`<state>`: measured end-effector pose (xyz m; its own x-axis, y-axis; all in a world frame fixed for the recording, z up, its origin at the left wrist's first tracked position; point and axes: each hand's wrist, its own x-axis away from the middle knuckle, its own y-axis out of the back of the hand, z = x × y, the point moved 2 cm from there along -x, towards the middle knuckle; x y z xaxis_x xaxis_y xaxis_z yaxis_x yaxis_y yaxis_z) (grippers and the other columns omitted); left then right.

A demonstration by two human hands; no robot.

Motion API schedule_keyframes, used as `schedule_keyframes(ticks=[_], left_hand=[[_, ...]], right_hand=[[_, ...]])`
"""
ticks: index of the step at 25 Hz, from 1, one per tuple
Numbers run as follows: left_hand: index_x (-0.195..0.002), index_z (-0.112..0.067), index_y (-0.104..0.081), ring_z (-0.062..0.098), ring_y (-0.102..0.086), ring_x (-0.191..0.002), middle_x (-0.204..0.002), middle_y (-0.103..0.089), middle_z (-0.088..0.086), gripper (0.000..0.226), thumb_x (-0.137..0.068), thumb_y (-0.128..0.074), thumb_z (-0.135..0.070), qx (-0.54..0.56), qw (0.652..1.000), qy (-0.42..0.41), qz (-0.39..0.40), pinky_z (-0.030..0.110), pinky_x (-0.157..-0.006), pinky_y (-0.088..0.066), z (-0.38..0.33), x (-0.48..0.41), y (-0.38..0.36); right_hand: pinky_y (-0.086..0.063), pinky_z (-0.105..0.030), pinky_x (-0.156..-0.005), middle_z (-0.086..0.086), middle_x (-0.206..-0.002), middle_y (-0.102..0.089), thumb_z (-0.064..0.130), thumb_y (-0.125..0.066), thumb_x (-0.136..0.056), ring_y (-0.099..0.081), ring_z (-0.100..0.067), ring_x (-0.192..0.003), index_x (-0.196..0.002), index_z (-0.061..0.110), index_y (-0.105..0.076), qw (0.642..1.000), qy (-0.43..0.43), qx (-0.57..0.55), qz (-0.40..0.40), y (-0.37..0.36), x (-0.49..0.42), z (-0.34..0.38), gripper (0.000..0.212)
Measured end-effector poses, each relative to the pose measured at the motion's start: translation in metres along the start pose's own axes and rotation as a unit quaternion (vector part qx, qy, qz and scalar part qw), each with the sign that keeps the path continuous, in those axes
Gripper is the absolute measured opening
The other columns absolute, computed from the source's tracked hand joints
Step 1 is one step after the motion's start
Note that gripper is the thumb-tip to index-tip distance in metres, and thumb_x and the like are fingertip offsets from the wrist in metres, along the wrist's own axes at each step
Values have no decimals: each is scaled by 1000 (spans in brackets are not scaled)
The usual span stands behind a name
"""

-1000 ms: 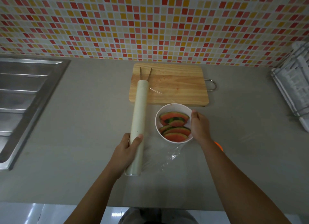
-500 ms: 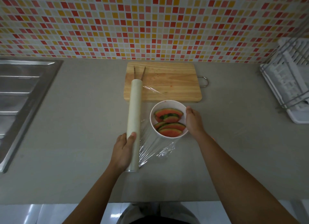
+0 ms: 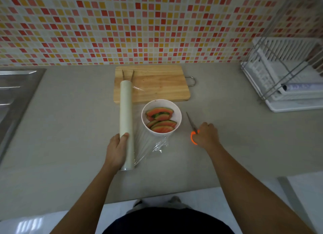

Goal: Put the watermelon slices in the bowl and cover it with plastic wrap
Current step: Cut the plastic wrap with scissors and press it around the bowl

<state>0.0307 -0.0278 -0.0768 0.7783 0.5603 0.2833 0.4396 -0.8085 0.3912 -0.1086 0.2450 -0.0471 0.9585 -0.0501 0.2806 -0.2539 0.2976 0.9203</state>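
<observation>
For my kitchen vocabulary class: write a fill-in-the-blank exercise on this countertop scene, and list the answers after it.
1. The left hand grips the plastic wrap roll, whose far end reaches over the wooden ___.
2. The right hand grips scissors with ___ handles.
3. The watermelon slices lie in a white ___.
Missing words: cutting board; orange; bowl.

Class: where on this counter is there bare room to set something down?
Bare: counter between sink and plastic wrap roll; also between scissors and dish rack. Crowded: around the bowl, hemmed by roll, cutting board, scissors, loose film.
</observation>
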Motion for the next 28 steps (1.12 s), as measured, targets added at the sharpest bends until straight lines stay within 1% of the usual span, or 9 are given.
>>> schedule_keyframes(ticks=[5,10,12,14,17,19,21,24,28], left_hand=[[-73,-18,-51,20,-47,-74,-83,-54,7,31,-93,-38,-37,-6,1000,-8,-4,34,-63,-34,-3,2,1],[-70,-17,-48,17,-45,-69,-79,-52,5,30,-89,-37,-38,-7,1000,-7,-7,28,-59,-35,-5,4,-1],[-70,-16,-48,17,-45,-69,-79,-52,4,32,-85,-37,-42,7,1000,-1,-3,30,-60,-36,-7,4,-1],[-70,-18,-49,19,-46,-72,-80,-53,5,31,-86,-37,-42,13,1000,6,5,35,-61,-34,-6,3,0],[-75,-17,-53,22,-50,-80,-89,-57,7,31,-91,-38,-39,2,1000,16,13,35,-70,-34,-2,0,2],[-75,-17,-54,21,-51,-80,-88,-57,6,32,-89,-38,-41,16,999,25,19,37,-70,-36,-4,0,3],[-76,-16,-55,19,-51,-77,-84,-56,3,33,-88,-38,-42,23,999,27,24,36,-66,-39,-5,0,4],[-80,-9,-58,19,-50,-74,-77,-56,1,37,-89,-39,-39,24,999,15,18,34,-65,-39,-7,2,3],[-81,-8,-59,21,-49,-74,-76,-56,1,38,-87,-38,-40,27,999,13,14,37,-68,-40,-12,4,4]], right_hand=[[-42,-39,-90,-26,-119,-55,20,-50,-90,-53,-39,-112,-112,-3,-49,1000,-2,1,-24,-11,10,2,32],[-40,-41,-91,-26,-121,-52,10,-40,-96,-50,-39,-113,-118,-4,-46,998,2,37,-49,-11,20,5,27],[-37,-39,-81,-31,-112,-54,9,-41,-95,-52,-42,-102,-119,-5,-47,990,23,-99,-97,-11,41,9,28],[-30,-30,-68,-23,-100,-59,11,-41,-95,-55,-36,-90,-117,0,-52,964,51,-234,-120,-18,71,18,27],[-33,-19,-58,6,-76,-60,20,-46,-95,-55,-2,-65,-99,17,-56,933,103,-338,-63,-39,115,45,11],[-38,-9,-58,13,-70,-58,25,-48,-95,-55,6,-62,-94,30,-51,908,124,-401,-2,-50,131,65,6],[-40,-7,-63,13,-72,-57,22,-50,-94,-55,9,-62,-96,35,-47,883,137,-447,45,-58,140,78,14],[-42,-8,-66,11,-75,-58,11,-52,-92,-55,10,-62,-96,33,-48,850,136,-498,103,-72,153,85,23],[-44,-10,-66,11,-73,-60,9,-58,-89,-56,10,-63,-95,28,-52,832,111,-523,148,-94,184,76,21]])
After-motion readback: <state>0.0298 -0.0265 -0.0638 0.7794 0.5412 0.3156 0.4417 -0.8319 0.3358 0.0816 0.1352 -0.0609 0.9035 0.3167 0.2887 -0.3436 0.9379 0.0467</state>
